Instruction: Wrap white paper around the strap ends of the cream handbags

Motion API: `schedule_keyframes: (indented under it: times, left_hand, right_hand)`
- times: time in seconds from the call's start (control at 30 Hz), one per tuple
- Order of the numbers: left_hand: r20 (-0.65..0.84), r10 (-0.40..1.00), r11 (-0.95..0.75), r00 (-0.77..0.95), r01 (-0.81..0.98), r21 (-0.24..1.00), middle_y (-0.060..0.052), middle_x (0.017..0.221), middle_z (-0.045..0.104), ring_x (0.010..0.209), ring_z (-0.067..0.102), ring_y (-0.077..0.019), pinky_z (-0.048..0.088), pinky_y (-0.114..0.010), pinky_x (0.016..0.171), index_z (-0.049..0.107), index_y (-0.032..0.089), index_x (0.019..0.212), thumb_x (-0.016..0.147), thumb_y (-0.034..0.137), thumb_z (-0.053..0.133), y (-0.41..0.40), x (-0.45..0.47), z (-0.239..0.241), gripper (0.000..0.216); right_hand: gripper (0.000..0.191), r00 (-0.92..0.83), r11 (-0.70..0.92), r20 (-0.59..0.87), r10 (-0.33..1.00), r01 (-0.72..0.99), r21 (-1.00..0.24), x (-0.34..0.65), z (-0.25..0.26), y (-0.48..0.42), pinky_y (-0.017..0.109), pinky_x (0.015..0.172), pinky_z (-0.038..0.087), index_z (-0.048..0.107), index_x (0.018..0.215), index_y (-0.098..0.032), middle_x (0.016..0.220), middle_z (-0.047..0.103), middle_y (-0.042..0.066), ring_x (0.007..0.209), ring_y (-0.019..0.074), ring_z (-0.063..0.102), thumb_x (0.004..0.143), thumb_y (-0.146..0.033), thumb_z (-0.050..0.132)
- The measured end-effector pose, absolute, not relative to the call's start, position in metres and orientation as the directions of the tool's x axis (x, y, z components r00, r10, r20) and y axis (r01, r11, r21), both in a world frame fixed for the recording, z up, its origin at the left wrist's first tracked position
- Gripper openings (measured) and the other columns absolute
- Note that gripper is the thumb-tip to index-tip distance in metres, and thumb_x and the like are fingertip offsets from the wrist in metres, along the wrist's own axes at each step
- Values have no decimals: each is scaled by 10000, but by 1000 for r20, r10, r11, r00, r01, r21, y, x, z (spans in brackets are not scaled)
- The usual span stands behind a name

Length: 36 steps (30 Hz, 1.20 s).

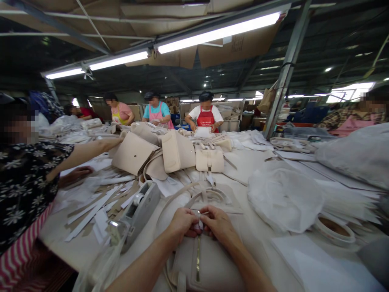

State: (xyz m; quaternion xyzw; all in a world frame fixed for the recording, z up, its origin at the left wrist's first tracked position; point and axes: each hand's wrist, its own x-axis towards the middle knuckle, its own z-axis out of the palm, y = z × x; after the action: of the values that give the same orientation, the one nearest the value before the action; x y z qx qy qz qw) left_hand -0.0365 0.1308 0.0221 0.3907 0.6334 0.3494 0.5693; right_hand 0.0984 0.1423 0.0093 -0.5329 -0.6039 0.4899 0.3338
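A beige handbag lies on the table in front of me, a gold-coloured zipper running down its middle. My left hand and my right hand meet over the far end of the zipper, fingers pinched. Between their fingertips is a small whitish piece with a shiny metal tip; the fingers cover most of it, so its exact kind is unclear. Beyond the hands, beige straps curve across the bag's far side.
A grey tape dispenser stands left, near loose paper strips. Beige bags are piled ahead, where a co-worker's arm reaches in. At right lie a clear plastic bag, a tape roll and white sheets.
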Motion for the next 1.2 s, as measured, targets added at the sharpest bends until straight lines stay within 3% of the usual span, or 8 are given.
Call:
schedule_keyframes:
  times: [0.4, 0.6, 0.7, 0.97, 1.2]
  left_hand:
    - [-372, 918, 392, -140, 166, 905, 38, 378, 544, 380, 525, -112, 383, -197, 411, 511, 196, 596, 688, 99, 562, 129, -29, 16, 143]
    - [-500, 865, 499, 33, 48, 865, -19, 508, 624, 526, 654, -170, 505, -242, 509, 583, 156, 640, 620, 102, 593, 131, -46, 29, 59]
    - [-542, 837, 544, 79, 4, 839, -32, 542, 641, 553, 667, -175, 523, -245, 532, 589, 150, 683, 567, 86, 611, 134, -52, 31, 134]
    - [-568, 819, 569, 79, 13, 823, -47, 572, 663, 538, 642, -143, 509, -216, 536, 599, 133, 626, 571, 126, 639, 140, -48, 23, 68]
    - [-558, 829, 555, 33, 66, 829, -6, 516, 626, 504, 618, -140, 500, -226, 511, 550, 166, 669, 648, 129, 673, 139, -44, 24, 130]
  right_hand:
    - [71, -156, -126, -193, 969, 360, -924, 92, 20, 144, 187, 330, 284, 559, 775, -194, 410, 489, -93, 308, 85, 399, 747, -149, 513]
    - [59, -151, -148, -211, 966, 346, -926, 91, 19, 145, 184, 321, 257, 550, 777, -193, 406, 481, -98, 293, 71, 368, 753, -159, 508]
    - [59, -159, -137, -200, 967, 337, -931, 91, 16, 147, 180, 318, 263, 549, 789, -184, 432, 483, -98, 311, 66, 381, 753, -150, 517]
    - [352, -171, -86, -141, 975, 296, -951, 90, 3, 151, 197, 313, 291, 511, 1086, -165, 506, 469, -115, 337, 84, 409, 736, -133, 493]
    - [440, -184, -45, -104, 977, 303, -952, 90, -1, 151, 200, 335, 297, 534, 1160, -144, 499, 466, -111, 334, 79, 405, 722, -132, 501]
